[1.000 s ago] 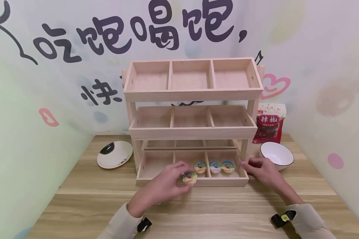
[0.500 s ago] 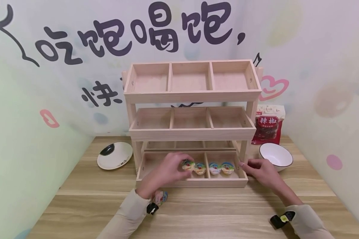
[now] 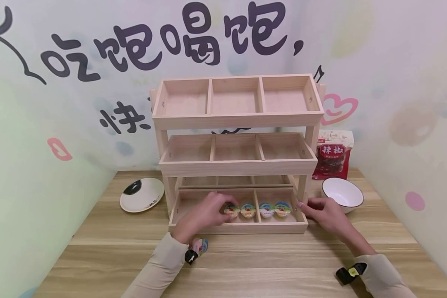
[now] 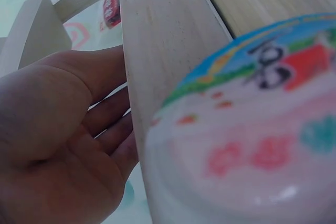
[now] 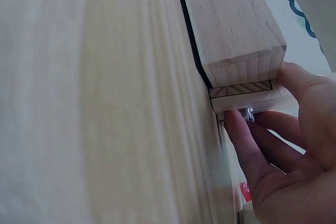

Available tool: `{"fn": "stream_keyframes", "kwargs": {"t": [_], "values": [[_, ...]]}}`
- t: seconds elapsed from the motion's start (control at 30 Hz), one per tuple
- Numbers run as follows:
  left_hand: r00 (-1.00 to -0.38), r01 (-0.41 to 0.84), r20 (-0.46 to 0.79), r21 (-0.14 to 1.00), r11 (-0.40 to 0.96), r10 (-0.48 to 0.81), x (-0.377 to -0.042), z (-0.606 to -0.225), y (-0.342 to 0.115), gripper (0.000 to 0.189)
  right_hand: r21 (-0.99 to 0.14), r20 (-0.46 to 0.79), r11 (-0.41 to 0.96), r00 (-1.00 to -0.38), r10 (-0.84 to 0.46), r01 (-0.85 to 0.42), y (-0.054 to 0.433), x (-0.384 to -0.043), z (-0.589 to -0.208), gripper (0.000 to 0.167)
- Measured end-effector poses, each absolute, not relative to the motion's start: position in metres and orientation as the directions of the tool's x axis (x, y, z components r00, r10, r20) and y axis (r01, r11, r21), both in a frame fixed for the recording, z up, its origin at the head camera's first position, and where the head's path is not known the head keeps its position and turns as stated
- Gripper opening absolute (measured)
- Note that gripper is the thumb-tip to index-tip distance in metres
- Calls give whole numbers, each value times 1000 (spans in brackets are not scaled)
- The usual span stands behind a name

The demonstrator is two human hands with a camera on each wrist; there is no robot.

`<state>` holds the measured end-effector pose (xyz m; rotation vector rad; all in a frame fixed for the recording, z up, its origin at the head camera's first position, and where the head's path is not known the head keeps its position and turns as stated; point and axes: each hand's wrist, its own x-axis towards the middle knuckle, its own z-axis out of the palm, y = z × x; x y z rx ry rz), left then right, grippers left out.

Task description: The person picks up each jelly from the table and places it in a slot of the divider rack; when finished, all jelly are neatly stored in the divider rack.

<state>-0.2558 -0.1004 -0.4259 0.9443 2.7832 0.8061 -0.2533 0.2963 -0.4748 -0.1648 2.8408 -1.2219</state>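
Observation:
My left hand [image 3: 208, 211] reaches into the middle compartment of the bottom tray [image 3: 242, 228], thumb and fingers around a small jelly cup [image 3: 231, 210] with a printed lid. Beside that cup sits another jelly cup [image 3: 247, 210]. Two more, a pinkish one [image 3: 266, 210] and a yellowish one [image 3: 282, 210], lie in the right compartment. In the left wrist view the front board [image 4: 157, 51] hides the left fingertips. My right hand [image 3: 329, 213] grips the tray's right end; in the right wrist view its fingers [image 5: 244, 140] curl beneath the wood near a metal bolt [image 5: 248, 114].
Another jelly cup [image 3: 201, 247] lies on the wooden table [image 3: 264, 269] by my left wrist. The wooden rack's middle tray [image 3: 238, 167] and top tray [image 3: 238, 121] rise above. A plate [image 3: 141, 194] stands left; a white bowl [image 3: 342, 192] and red bag [image 3: 332, 159] stand right.
My left hand has carried a jelly cup over the front board and down into the middle compartment. The cup on the table has come into view. My right hand stays put.

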Motion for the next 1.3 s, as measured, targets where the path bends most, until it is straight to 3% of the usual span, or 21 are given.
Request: {"fn": "stream_keyframes", "kwargs": {"t": [0.47,0.93,1.3], "values": [[-764,590,97,504,630,638,-259,-425,-98,25,-725,-7,685,-994,-111,-71,297,-252,-474,60],[-788,541,64,547,639,612,-258,-424,-100,32,-728,-8,682,-994,-109,-68,298,-253,-475,60],[-762,607,252,599,522,597,-239,-424,-115,26,-724,-9,687,-994,-105,-66,298,-254,-476,60]]}}
